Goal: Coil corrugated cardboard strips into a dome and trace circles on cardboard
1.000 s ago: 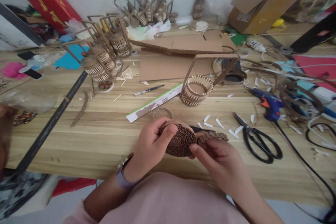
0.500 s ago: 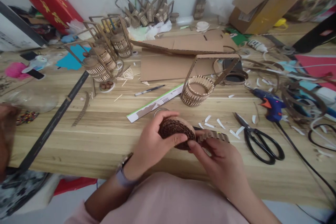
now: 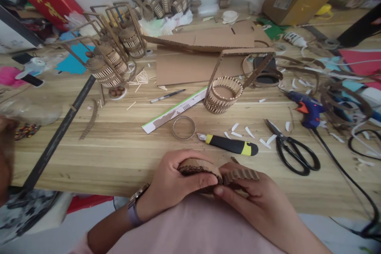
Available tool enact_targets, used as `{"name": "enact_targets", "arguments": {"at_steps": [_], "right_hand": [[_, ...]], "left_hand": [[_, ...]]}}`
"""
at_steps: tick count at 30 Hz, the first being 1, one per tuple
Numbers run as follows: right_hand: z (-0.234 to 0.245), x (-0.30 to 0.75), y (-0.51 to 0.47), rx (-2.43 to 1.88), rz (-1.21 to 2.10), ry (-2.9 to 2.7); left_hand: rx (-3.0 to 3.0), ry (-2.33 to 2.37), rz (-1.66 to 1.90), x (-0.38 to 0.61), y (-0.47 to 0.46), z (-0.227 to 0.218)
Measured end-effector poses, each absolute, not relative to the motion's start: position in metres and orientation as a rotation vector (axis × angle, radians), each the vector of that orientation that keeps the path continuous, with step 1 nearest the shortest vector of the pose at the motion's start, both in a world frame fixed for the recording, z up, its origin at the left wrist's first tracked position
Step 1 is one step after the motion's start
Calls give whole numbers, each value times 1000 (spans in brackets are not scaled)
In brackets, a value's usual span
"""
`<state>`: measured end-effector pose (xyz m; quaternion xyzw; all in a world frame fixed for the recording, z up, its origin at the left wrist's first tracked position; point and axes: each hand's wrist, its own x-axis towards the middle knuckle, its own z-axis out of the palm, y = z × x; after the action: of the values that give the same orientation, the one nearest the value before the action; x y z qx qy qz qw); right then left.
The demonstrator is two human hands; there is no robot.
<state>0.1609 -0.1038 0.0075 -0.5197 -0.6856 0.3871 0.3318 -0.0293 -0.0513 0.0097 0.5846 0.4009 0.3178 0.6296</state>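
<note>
My left hand (image 3: 181, 180) is closed around a coil of corrugated cardboard (image 3: 198, 164), its thumb lying across the coil's face. At the coil's right edge my right hand (image 3: 250, 190) pinches the loose corrugated cardboard strip (image 3: 242, 174) that runs off it. Both hands are close to my body at the table's front edge, and fingers hide part of the coil. Just beyond them lie a utility knife (image 3: 229, 144) with a black and yellow handle and a round metal ring (image 3: 183, 127). To the right rest black-handled scissors (image 3: 293, 151).
A small basket with a tall handle (image 3: 223, 94) stands beyond the knife, beside a ruler-like strip (image 3: 175, 110) and a pen (image 3: 167, 96). A blue glue gun (image 3: 309, 109) with its cord is at right. Cardboard sheets (image 3: 184, 65) lie behind; finished lidded baskets (image 3: 102, 71) stand left.
Both hands have come down and closer to my body with the coil, which is now tilted more edge-on. The knife and metal ring are now uncovered.
</note>
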Motion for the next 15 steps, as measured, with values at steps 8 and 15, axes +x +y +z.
{"name": "enact_targets", "arguments": {"at_steps": [8, 15], "right_hand": [[15, 168, -107, -1372, 940, -1756], [17, 175, -115, -1552, 964, -1587]], "left_hand": [[1397, 882, 696, -31, -53, 12], [1407, 853, 659, -30, -49, 14]]}}
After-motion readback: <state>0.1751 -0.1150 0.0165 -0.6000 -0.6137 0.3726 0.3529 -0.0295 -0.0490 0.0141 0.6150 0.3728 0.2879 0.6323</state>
